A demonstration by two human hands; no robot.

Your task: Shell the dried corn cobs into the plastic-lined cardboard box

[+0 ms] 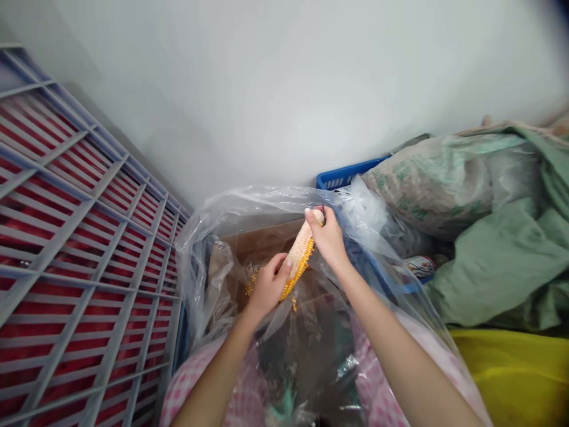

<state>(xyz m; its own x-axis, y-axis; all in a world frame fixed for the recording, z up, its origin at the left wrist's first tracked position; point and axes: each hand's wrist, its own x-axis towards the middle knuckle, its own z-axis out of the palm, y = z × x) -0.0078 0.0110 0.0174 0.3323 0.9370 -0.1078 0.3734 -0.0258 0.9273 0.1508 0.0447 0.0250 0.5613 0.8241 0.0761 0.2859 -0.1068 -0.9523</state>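
Observation:
An ear of corn is held at a slant between both my hands. Its upper face is bare pale cob, while yellow kernels still line the lower right side. My left hand is closed around the lower end. At the upper end, my right hand grips the cob with the thumb on top; a thin dark thing shows by its fingers, too small to name. Beneath them a clear plastic bag spreads wide, lining a cardboard box. Loose kernels lie inside, left of the cob.
A grey slatted plastic crate with red behind its slats rises on the left. To the right stands a blue basket with bags and a can. Green cloth and a yellow item lie farther right. A white wall is ahead.

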